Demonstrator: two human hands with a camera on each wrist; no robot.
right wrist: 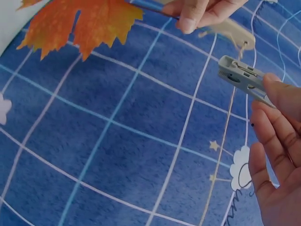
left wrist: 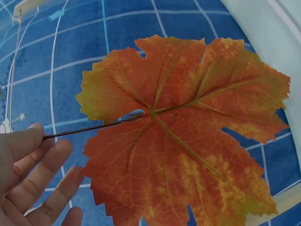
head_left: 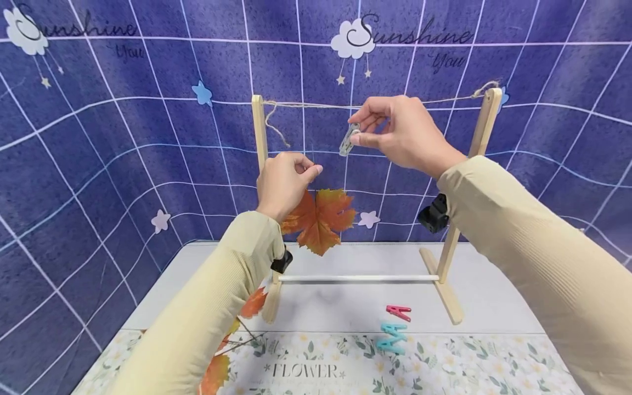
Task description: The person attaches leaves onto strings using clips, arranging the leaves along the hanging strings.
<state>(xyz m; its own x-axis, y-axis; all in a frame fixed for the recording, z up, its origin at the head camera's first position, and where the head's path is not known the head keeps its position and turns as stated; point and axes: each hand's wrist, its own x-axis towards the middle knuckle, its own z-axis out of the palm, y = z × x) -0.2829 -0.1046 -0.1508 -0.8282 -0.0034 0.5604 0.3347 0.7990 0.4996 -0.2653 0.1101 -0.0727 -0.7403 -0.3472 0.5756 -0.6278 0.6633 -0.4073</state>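
My left hand (head_left: 286, 184) pinches the thin brown stem of an orange-red leaf (left wrist: 174, 132) between thumb and forefinger. The leaf hangs below those fingers in the head view, with its veined face toward the left wrist camera. Higher up and to the right, my right hand (head_left: 400, 131) holds a grey clothespin (right wrist: 242, 74) by one end between thumb and fingers. The clothespin (head_left: 349, 139) points down and left, just under a thin twine (head_left: 326, 105) strung between two wooden posts. Leaf and clothespin are apart.
The wooden stand has a left post (head_left: 259, 129), a right post (head_left: 485, 123) and a white crossbar (head_left: 357, 278). On the table lie a red clothespin (head_left: 398, 312), blue clothespins (head_left: 391, 344) and more leaves (head_left: 215, 373), partly behind my left sleeve. A purple-blue grid cloth hangs behind.
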